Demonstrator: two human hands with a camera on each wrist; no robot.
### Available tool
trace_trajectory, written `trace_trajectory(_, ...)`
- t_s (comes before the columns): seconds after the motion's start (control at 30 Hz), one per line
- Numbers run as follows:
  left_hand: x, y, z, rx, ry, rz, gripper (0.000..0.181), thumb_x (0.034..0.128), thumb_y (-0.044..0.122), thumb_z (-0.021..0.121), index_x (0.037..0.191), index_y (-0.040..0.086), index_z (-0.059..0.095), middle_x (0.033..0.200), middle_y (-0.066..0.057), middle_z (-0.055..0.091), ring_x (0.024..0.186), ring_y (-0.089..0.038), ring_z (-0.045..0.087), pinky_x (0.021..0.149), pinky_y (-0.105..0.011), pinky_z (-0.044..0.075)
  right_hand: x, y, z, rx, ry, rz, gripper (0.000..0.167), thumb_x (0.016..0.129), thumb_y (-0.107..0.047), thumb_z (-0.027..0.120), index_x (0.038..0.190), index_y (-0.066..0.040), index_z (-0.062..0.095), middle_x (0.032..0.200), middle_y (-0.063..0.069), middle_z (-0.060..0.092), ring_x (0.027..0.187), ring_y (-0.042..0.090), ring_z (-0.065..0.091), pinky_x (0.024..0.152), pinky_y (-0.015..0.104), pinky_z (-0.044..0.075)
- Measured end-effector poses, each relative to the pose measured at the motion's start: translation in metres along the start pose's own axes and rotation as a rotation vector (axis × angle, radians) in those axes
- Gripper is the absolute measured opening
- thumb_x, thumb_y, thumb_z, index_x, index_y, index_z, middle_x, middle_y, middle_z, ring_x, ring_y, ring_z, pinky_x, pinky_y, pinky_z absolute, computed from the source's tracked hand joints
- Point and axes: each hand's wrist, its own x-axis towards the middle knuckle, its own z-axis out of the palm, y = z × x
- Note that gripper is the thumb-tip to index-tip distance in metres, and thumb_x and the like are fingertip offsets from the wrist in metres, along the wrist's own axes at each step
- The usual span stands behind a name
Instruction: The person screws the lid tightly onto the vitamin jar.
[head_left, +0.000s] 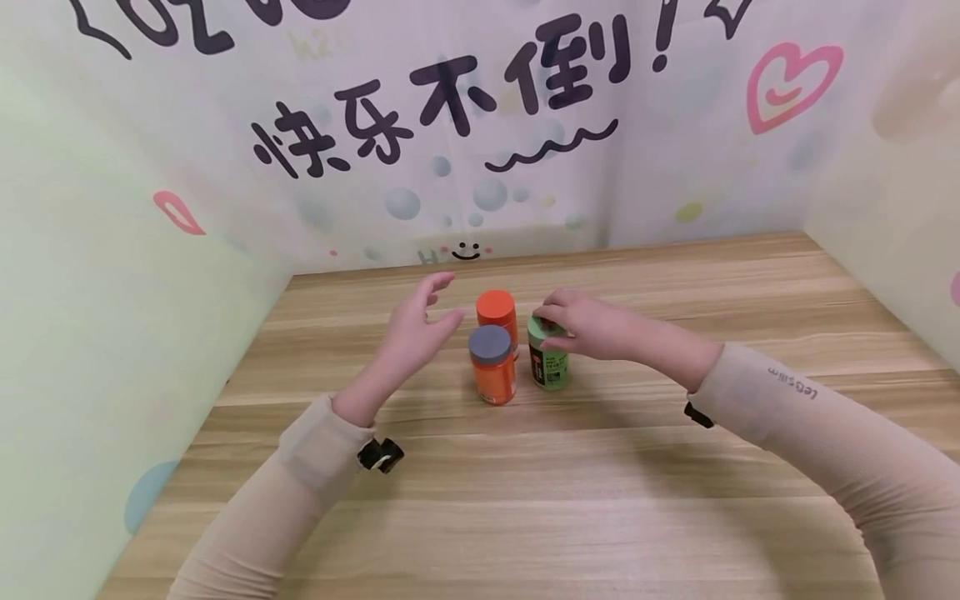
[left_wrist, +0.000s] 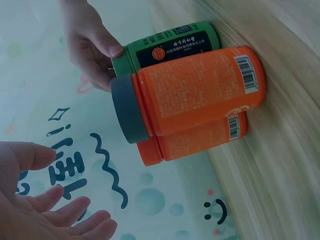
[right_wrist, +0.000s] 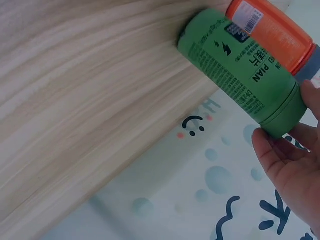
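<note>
Three lidded bottles stand upright, close together, on the wooden table. The green bottle (head_left: 553,371) is at the right, and my right hand (head_left: 588,323) grips its lid from above, thumb on the near side. In the right wrist view, fingers (right_wrist: 270,155) of that hand lie against the green lid (right_wrist: 285,117). An orange bottle with a grey lid (head_left: 493,375) stands in front of an orange bottle with an orange lid (head_left: 497,307). Left of them my left hand (head_left: 411,329) hovers with fingers spread and thumb apart, touching nothing; the left wrist view shows its palm (left_wrist: 30,200).
The wooden table (head_left: 525,500) meets a printed cloth backdrop (head_left: 637,200) with dark lettering behind the bottles. A pale wall panel (head_left: 150,292) bounds the left side and another (head_left: 885,208) the right.
</note>
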Motion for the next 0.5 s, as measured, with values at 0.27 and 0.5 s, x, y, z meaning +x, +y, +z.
trace_trajectory(0.27, 0.002, -0.007, -0.002, 0.022, -0.003, -0.014, 0.053, 0.0891, 0.019, 0.057, 0.137, 0.010, 0.037, 0.140, -0.010, 0.040, 0.126, -0.033, 0.038, 0.100, -0.047, 0.036, 0.000, 0.001, 0.006, 0.007, 0.032, 0.004, 0.048, 0.085, -0.025, 0.066, 0.121, 0.004, 0.053, 0.113, 0.016, 0.054, 0.099, 0.024, 0.053, 0.083, 0.036, 0.049)
trace_trajectory(0.5, 0.003, -0.014, -0.003, 0.054, 0.018, -0.020, 0.056, 0.0894, 0.019, 0.056, 0.140, 0.010, 0.032, 0.144, -0.009, 0.034, 0.130, -0.031, 0.032, 0.105, -0.046, 0.030, -0.001, 0.002, 0.004, 0.038, -0.003, 0.032, 0.053, 0.085, -0.028, 0.065, 0.126, 0.002, 0.048, 0.123, 0.018, 0.049, 0.110, 0.030, 0.049, 0.092, 0.042, 0.044)
